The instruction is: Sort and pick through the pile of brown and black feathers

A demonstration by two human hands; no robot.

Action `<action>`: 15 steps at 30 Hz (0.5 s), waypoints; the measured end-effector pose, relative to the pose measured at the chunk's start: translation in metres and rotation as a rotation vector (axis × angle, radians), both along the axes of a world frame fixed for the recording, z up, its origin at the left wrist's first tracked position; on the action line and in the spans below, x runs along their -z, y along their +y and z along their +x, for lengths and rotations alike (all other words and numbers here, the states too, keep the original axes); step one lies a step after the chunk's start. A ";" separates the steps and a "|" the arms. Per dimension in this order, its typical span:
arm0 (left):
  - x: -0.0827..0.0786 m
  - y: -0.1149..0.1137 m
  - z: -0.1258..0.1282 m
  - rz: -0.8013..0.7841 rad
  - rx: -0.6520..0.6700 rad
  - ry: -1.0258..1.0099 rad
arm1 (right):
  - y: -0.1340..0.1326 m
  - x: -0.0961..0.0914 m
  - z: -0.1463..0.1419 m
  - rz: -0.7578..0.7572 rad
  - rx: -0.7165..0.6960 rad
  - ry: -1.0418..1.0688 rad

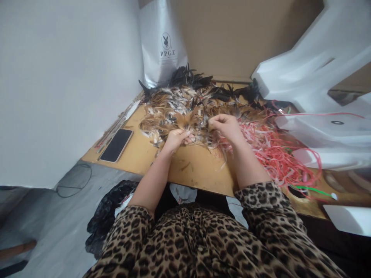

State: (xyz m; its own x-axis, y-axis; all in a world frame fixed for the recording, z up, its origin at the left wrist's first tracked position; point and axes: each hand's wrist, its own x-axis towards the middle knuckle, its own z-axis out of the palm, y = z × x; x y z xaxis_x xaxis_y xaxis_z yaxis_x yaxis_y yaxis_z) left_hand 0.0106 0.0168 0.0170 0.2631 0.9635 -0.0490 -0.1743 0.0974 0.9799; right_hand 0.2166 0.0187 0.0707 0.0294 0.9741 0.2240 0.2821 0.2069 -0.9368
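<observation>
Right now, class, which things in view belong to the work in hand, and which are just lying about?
Likely part of the work:
Brown feathers, pinched in the left hand
Feather pile beyond it
Red-pink strands, perhaps

Seemingly just lying about:
Phone, left of the pile
Printed bag, behind the pile
Black plastic bag

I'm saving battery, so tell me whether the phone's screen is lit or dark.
Dark: the phone lies face up on the table, showing a plain black screen.

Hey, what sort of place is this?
Likely a small craft or sewing workshop: a table holds a heap of feathers and a tangle of pink strips, beside what looks like a white sewing machine.
</observation>
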 end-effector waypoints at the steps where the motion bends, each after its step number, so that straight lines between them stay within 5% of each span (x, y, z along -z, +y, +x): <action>1: 0.000 0.001 0.000 -0.009 -0.012 -0.026 | 0.000 -0.005 0.011 0.015 0.030 -0.081; 4: -0.001 0.002 -0.001 -0.028 -0.039 -0.094 | -0.004 -0.012 0.040 0.010 0.066 -0.364; 7: -0.001 0.002 -0.002 -0.041 -0.056 -0.130 | -0.009 -0.011 0.056 -0.068 -0.040 -0.570; 15: 0.000 0.003 -0.003 -0.044 -0.083 -0.130 | -0.020 0.003 0.067 -0.125 -0.218 -0.801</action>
State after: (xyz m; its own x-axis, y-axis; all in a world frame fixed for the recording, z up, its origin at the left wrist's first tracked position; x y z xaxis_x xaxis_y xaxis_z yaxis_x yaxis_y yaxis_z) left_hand 0.0078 0.0203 0.0174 0.1896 0.9799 -0.0618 -0.3090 0.1193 0.9436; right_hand 0.2833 -0.0012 0.0673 -0.2845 0.9586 -0.0125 0.8374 0.2422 -0.4899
